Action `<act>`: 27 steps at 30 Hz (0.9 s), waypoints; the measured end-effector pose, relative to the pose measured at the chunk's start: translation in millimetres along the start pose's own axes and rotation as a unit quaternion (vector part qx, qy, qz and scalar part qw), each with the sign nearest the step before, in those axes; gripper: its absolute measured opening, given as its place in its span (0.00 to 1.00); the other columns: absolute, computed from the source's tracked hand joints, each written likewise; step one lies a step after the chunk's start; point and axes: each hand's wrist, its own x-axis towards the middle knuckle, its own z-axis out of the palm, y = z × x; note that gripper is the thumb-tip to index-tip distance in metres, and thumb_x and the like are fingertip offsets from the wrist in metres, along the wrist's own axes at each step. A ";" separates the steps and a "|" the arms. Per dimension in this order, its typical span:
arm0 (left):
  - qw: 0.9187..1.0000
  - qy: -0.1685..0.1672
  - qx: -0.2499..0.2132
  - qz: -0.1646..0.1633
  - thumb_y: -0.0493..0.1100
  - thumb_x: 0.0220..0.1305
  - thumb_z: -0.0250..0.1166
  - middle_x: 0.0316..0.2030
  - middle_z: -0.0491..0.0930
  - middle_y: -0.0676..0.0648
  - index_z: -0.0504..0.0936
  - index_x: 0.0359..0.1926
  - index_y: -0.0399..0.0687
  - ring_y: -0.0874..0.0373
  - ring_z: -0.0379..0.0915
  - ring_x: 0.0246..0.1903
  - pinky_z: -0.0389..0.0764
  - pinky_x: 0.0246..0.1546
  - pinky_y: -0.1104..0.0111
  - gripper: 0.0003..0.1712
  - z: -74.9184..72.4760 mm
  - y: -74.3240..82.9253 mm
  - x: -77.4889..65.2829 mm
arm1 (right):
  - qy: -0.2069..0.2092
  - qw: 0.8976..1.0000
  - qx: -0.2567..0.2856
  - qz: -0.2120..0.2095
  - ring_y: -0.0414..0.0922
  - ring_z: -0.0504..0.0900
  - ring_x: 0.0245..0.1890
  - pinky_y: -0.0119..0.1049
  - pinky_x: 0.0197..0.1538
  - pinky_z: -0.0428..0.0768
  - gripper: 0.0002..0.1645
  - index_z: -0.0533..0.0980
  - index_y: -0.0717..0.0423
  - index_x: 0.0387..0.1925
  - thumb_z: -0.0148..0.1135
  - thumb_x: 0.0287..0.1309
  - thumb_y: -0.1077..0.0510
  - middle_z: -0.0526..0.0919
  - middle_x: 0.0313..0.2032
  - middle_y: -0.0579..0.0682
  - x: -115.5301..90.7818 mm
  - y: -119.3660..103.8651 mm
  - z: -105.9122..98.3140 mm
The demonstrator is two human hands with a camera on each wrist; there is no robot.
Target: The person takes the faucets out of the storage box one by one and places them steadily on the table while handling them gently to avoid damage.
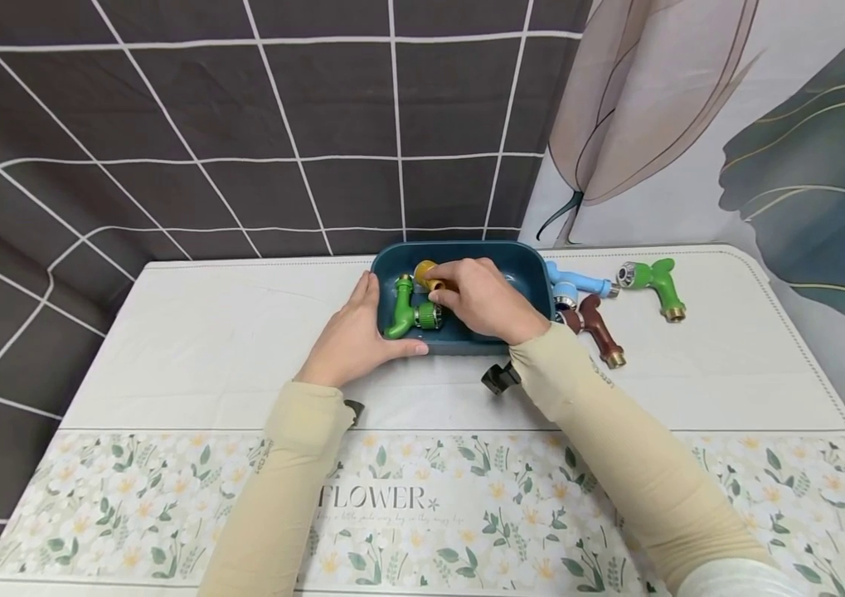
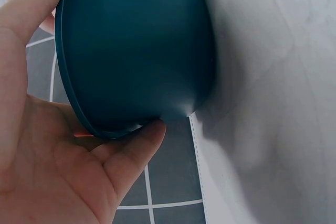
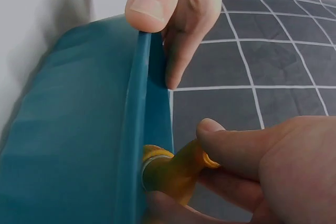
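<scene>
A dark teal plastic bin stands at the far side of the table, its inside facing up. My left hand grips its left end, thumb along the front rim and fingers round the left side. Over the bin, my right hand pinches a yellow tap; in the right wrist view the tap is partly hidden by the bin's wall and my fingers. A green tap with a round ribbed handle lies in the bin's left half, between my two hands.
Right of the bin lie a light blue tap, a brown tap and another green tap. The light blue and brown ones are close against the bin's right end. Behind the table hangs a dark gridded cloth.
</scene>
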 end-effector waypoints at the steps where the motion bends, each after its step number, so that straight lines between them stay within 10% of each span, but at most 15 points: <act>1: 1.000 0.000 -0.001 -0.001 0.75 0.48 0.72 0.79 0.38 0.38 0.41 0.78 0.33 0.40 0.48 0.75 0.61 0.70 0.48 0.77 0.2 -0.2 0.0 | 0.001 1.000 0.000 0.000 0.47 0.82 0.43 0.40 0.45 0.82 0.22 0.78 0.60 0.62 0.61 0.70 0.58 0.82 0.56 0.57 -0.6 -0.5 -0.4; 27: 1.000 -0.004 -0.003 -0.002 0.74 0.48 0.72 0.79 0.37 0.37 0.41 0.78 0.33 0.40 0.47 0.75 0.60 0.70 0.48 0.77 -0.8 1.2 -1.4 | 0.052 0.998 0.016 -0.027 0.47 0.83 0.48 0.40 0.49 0.84 0.22 0.78 0.59 0.61 0.64 0.68 0.58 0.82 0.57 0.56 -22.0 -7.0 -10.8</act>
